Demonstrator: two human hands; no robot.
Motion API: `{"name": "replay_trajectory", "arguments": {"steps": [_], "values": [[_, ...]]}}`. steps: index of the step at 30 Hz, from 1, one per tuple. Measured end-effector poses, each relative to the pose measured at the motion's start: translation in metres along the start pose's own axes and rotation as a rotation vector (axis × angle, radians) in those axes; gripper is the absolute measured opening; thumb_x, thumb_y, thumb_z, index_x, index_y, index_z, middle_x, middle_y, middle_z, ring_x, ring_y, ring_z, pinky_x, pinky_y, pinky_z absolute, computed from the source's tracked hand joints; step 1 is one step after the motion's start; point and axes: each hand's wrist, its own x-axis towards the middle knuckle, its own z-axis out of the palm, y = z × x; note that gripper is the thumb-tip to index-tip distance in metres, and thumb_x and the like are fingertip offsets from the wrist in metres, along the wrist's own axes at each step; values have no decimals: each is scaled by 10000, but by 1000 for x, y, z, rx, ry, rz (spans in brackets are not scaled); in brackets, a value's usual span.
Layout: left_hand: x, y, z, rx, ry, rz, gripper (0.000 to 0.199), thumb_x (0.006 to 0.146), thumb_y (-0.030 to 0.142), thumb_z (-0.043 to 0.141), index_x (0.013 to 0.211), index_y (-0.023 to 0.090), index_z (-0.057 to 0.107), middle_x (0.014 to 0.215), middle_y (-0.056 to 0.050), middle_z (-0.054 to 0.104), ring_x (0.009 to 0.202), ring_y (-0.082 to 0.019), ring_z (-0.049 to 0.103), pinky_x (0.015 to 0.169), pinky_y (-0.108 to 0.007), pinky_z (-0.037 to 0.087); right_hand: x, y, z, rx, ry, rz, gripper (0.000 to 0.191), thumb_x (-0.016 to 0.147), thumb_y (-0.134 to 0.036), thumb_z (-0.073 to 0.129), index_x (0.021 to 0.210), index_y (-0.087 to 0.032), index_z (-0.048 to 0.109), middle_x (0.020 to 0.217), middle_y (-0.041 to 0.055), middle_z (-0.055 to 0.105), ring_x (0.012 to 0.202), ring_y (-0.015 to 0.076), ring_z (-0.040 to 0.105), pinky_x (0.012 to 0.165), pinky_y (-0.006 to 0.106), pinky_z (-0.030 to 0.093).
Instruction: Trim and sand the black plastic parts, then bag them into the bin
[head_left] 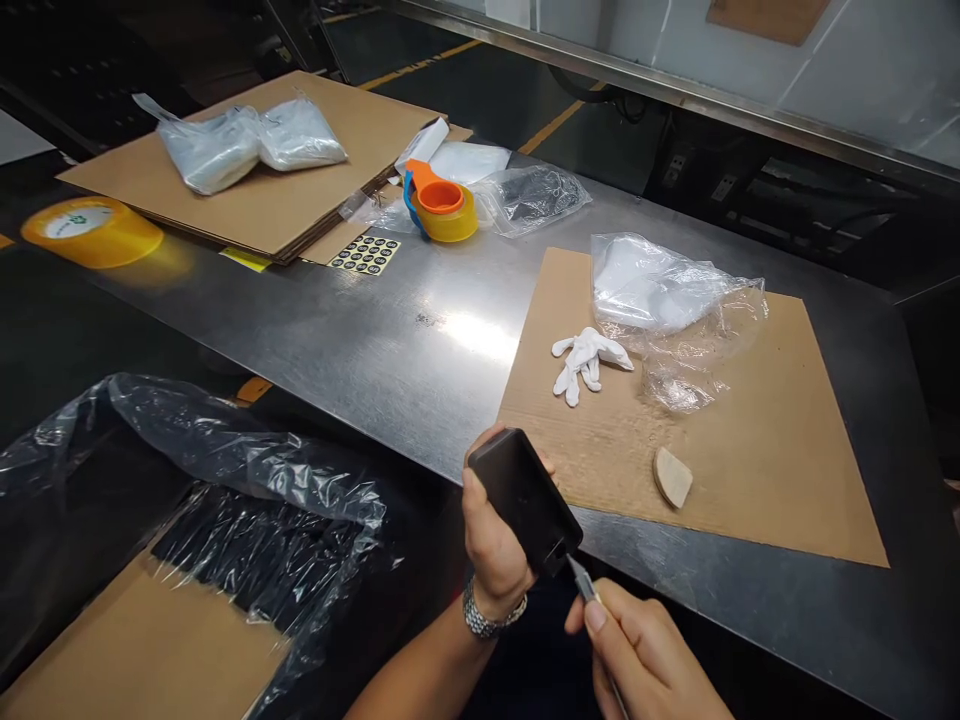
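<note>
Head view: left hand (491,540) clasps black case (525,497); blade (581,580) touches lower corner.

Black case (525,497), white glove (587,361), orange-and-yellow tape dispenser (442,205)

A packing workshop: a steel workbench (390,330) holding flat cardboard sheets (262,200), rolls of yellow tape (90,230), plastic bags (667,300) and a sticker sheet (365,254).

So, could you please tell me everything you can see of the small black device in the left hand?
The black device is a flat, matte, rounded-corner block that looks like plastic. The left hand grips it tilted above the table edge. Its lower end has a small notch, where the thin metal blade held by the right hand touches.
</note>
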Motion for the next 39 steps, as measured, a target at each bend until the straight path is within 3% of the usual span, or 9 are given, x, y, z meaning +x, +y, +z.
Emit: {"name": "replay_trajectory", "arguments": {"steps": [5, 7, 9, 19, 39], "values": [[1, 1, 2, -145, 32, 43, 385, 802, 556, 388, 1016, 278, 546, 643, -32, 630, 553, -154, 550, 513, -260, 449, -8, 12, 6, -854, 499, -499, 274, 937, -225, 317, 905, -149, 578, 493, -30, 511, 381, 69, 448, 388, 192, 258], [0, 1, 2, -171, 29, 79, 372, 807, 550, 378, 1005, 289, 557, 639, -32, 627, 550, -157, 549, 504, -261, 446, -8, 15, 10, -1089, 694, -619, 243, 916, -151, 364, 914, -115, 604, 466, -30, 509, 371, 63, 456, 373, 195, 250], [0, 1, 1, -177, 22, 129, 368, 807, 544, 379, 998, 293, 567, 649, -35, 627, 560, -163, 553, 507, -271, 451, -6, 15, 15, -1226, 793, -672, 216, 883, -89, 408, 895, -85, 624, 447, -30, 506, 368, 60, 460, 373, 195, 269], [0, 2, 1, -157, -7, 258, 366, 838, 500, 320, 992, 298, 585, 638, -35, 632, 562, -165, 549, 505, -277, 455, 0, 14, 29, -1341, 833, -690, 206, 811, 0, 450, 820, -45, 652, 399, -44, 446, 335, 69, 449, 357, 200, 273], [-4, -1, -1, -85, 4, 360, 381, 828, 522, 330, 1019, 286, 560, 662, -29, 604, 589, -175, 539, 518, -304, 459, 2, 20, 25, -1340, 830, -711, 248, 762, 30, 392, 813, -66, 615, 391, -48, 453, 312, 66, 448, 344, 210, 246]]}}
